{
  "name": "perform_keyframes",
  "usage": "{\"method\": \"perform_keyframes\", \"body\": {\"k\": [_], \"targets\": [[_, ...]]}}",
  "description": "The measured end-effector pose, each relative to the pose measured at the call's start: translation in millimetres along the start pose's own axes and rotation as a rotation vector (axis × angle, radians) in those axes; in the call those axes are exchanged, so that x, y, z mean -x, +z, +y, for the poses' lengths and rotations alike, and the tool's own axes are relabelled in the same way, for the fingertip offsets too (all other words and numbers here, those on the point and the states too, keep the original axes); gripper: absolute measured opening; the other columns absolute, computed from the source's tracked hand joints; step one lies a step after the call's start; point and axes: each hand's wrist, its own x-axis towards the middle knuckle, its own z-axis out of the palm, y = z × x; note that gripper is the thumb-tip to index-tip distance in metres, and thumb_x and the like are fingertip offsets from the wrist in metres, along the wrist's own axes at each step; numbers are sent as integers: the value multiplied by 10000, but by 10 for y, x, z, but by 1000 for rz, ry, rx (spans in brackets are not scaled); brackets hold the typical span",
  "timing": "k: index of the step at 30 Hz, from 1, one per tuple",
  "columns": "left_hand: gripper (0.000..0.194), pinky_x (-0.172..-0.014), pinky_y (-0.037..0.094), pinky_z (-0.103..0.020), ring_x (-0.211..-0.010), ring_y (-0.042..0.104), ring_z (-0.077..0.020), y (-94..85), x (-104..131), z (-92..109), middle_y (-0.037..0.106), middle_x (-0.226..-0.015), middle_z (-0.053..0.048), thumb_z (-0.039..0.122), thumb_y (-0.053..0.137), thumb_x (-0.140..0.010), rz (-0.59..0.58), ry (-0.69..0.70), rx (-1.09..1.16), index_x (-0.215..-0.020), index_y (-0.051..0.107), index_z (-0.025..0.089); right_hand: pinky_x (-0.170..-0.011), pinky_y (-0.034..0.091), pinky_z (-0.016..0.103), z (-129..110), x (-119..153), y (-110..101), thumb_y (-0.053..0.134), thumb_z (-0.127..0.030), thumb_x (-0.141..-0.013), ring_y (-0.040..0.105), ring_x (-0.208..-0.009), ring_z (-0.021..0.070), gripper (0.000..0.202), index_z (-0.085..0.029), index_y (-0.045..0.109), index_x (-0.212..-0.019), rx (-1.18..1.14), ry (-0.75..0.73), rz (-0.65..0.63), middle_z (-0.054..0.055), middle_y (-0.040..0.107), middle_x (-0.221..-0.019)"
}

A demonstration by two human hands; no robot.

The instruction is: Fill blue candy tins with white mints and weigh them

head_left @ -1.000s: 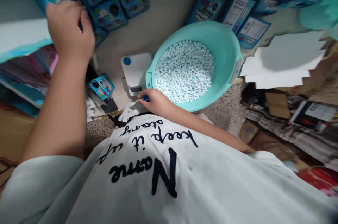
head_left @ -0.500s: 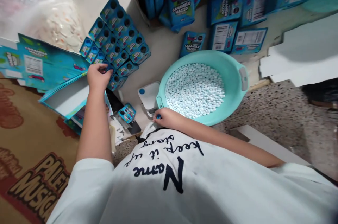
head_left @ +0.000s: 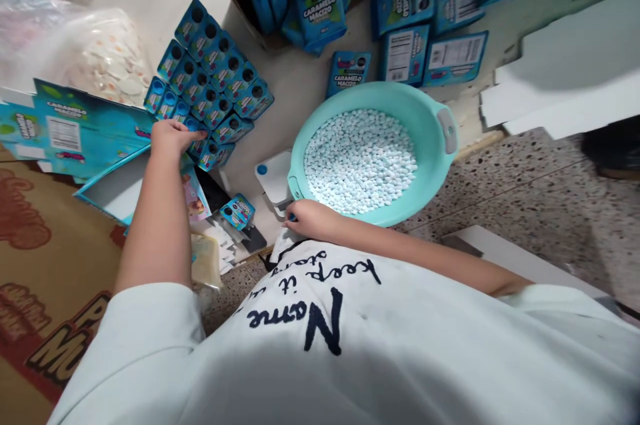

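Note:
My left hand (head_left: pixel 173 138) reaches to the near corner of a block of small blue candy boxes (head_left: pixel 201 86) standing upright. Its fingers are drawn together, with a fingertip on one box top; what lies under the fingertip is hidden. Most box tops show a dark round hole, while several in the near-left row have a bright blue cap (head_left: pixel 170 97). Close to my shirt, my right hand (head_left: pixel 313 218) is closed around a small blue piece that looks like a cap (head_left: pixel 293 217). It rests beside the turquoise tub (head_left: pixel 430 145) of pale mint-coloured candies (head_left: pixel 357 161).
A white scale (head_left: pixel 274 175) stands partly under the tub. Beyond it are more blue candy boxes (head_left: pixel 455 58) and a carton (head_left: pixel 235 1). On the left lie a bag of pale sweets (head_left: pixel 113 55), an opened blue display box (head_left: pixel 113 188) and a brown carton (head_left: pixel 50 265).
My left hand has shifted slightly, its finger now stretched onto a box top instead of curled above it. My right hand stays closed by the tub. The whole view has shifted a little.

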Motion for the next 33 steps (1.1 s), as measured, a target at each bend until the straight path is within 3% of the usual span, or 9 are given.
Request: {"method": "perform_keyframes", "body": {"k": [3,6,10,13,15,19,24,27,33], "targets": [[217,-928,515,-438,-830,572,-224,119,336,-101,556,-731,-12,156,763,-705,129,152,101,-708,551,200,-639,364,285,-4,77,-28,660,-277,-945,674,-819,223,189,-141,790,-952,15,-4,25,125,770,-919],[96,-1108,410,-480,-1158,546,-286,411,819,-280,577,-1039,-111,138,555,-837,294,275,179,-902,586,201,-636,363,266,16,130,-52,663,-272,-946,662,-789,193,167,-157,784,-934,3,-19,44,98,773,-911],[74,-1031,480,-444,-1053,617,-298,972,1337,-420,606,-977,-108,186,643,-806,133,410,169,-877,634,207,-666,362,254,49,93,-20,638,-309,-973,650,-828,191,207,-149,770,-984,-13,-40,75,104,774,-952],[212,-988,511,-412,-1029,649,-296,1295,1420,-435,622,-1043,-119,226,734,-767,6,478,131,-973,688,202,-647,336,267,61,35,32,637,-317,-970,631,-780,195,223,-139,770,-966,-14,-47,87,104,762,-877],[247,-974,515,-411,-1028,657,-298,1381,1371,-439,613,-1086,-138,225,714,-791,-18,496,111,-1035,695,191,-633,318,274,64,19,62,650,-311,-956,619,-750,194,208,-145,774,-938,-15,-52,96,97,754,-840],[258,-969,509,-417,-1041,660,-303,1337,1282,-450,628,-1096,-136,225,684,-819,-28,542,109,-1076,700,204,-632,310,280,64,48,85,657,-307,-949,611,-733,192,196,-158,779,-918,-13,-54,121,87,751,-821],[94,-914,530,-381,-922,671,-252,1293,1342,-494,668,-943,-90,252,638,-866,36,561,146,-933,691,212,-627,318,272,54,73,63,659,-316,-948,607,-712,183,200,-158,783,-942,-13,-46,128,72,743,-791],[73,-871,543,-369,-866,655,-230,1209,1322,-569,646,-893,-80,241,616,-872,158,525,168,-898,671,201,-616,315,272,52,58,48,676,-321,-937,603,-704,182,199,-153,783,-936,-24,-41,127,74,739,-783],[162,-1024,482,-461,-1079,607,-282,754,938,-763,583,-1034,-122,263,581,-896,443,424,189,-980,696,185,-633,339,262,73,26,41,679,-319,-928,596,-695,171,182,-171,784,-945,-67,-42,126,54,741,-790]]}}
